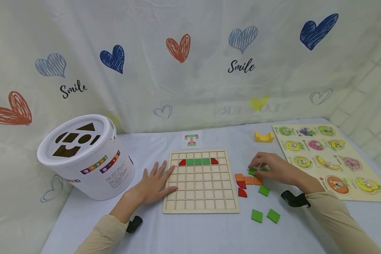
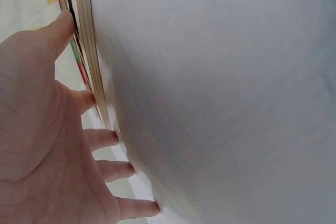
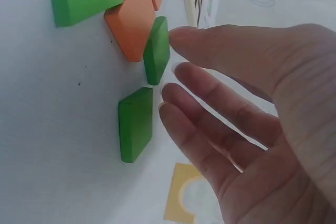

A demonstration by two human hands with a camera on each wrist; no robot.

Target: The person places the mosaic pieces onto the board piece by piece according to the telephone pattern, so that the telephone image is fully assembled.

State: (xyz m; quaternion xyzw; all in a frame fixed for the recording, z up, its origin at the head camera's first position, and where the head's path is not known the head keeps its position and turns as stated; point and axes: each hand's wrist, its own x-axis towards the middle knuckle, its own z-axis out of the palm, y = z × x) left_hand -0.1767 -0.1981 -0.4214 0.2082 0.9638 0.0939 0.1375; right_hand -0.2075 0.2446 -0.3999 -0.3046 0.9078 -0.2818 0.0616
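A wooden grid board lies flat with a row of green square tiles between two red quarter-round pieces near its top. My left hand is spread at the board's left side, its thumb and index finger on the edge and the other fingertips on the cloth. To the right, my right hand reaches over two green square tiles. Its thumb tip is beside one of them, with loosely bent fingers and no visible pinch. Orange squares and red quarter-rounds lie between that hand and the board.
Loose green tiles lie at the front right. A pattern card sits behind the board. At the left stands a white bucket with shaped holes. A yellow arch block and a fruit puzzle board are at the right.
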